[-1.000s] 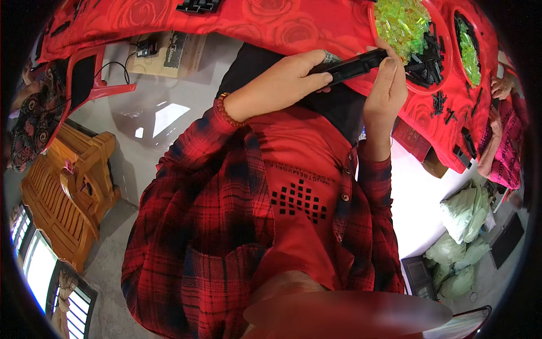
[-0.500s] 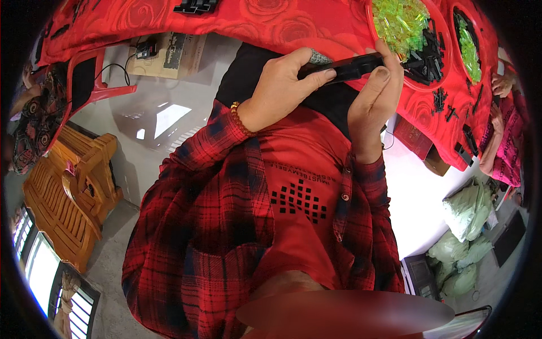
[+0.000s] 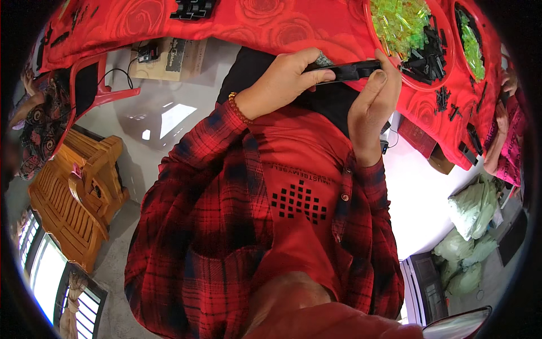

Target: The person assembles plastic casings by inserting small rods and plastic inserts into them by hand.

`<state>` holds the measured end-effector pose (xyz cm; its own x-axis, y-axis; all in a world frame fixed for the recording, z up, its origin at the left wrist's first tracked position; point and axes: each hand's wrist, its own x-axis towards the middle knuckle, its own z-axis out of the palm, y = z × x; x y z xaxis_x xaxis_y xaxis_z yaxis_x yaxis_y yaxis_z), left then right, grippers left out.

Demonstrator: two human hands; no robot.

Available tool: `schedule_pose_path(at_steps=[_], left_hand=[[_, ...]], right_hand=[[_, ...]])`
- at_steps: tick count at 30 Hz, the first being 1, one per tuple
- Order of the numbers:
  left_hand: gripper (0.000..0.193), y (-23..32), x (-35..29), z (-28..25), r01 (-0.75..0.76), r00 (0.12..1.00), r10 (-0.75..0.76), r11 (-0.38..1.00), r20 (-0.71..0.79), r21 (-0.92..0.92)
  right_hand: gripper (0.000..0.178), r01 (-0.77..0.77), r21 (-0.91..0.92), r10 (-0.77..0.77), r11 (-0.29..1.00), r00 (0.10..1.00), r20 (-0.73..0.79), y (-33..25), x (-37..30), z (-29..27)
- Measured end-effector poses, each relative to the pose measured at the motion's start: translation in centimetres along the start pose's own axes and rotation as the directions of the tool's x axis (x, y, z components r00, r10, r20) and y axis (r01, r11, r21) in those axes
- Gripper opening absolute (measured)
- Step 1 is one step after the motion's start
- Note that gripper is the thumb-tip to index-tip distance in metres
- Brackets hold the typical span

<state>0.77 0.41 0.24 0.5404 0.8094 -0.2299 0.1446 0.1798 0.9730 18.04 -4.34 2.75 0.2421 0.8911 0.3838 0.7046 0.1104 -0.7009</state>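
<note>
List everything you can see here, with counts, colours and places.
held part: one, black, at the hands
trays: two, red, upper right
green bits: many, yellow-green, in both trays
black bits: many, black, in trays and beside them
far parts: several, black, top edge
cloth: one, red, across top
carton: one, tan, upper left
chair: one, red, left
bench: one, brown, left
bags: several, pale green, right
shirt: one, red-black plaid, worn
left hand: one, on part's left end
right hand: one, at its right end
</note>
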Motion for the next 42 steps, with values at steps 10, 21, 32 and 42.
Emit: schedule_pose_path(at_steps=[10, 21, 32, 42], left_hand=[[0.018, 0.7, -0.4, -0.6, 0.022, 0.993, -0.027, 0.999, 0.116, 0.043], [0.019, 1.1, -1.1, -0.2, 0.034, 0.999, -0.030, 0.987, -0.027, 0.155], [0.021, 2.2, 2.1, -2.2, -0.275, 0.944, 0.330, 0.806, -0.012, 0.524], [0.022, 2.4, 3.1, -4.1, -0.193, 0.969, 0.245, 0.772, -0.004, 0.606]], right_hand=[[0.029, -0.032, 0.037, 0.032, 0.999, 0.999, 0.008, 0.8, -0.1, 0.1], [0.029, -0.081, 0.053, 0.080, 0.995, 0.997, 0.023, 1.0, -0.8, 0.5], [0.028, -0.194, 0.046, 0.190, 0.980, 0.979, 0.080, 2.9, 1.9, 1.3], [0.020, 0.013, -0.244, 0.009, 0.970, 0.996, 0.086, 2.8, 3.0, 0.7]])
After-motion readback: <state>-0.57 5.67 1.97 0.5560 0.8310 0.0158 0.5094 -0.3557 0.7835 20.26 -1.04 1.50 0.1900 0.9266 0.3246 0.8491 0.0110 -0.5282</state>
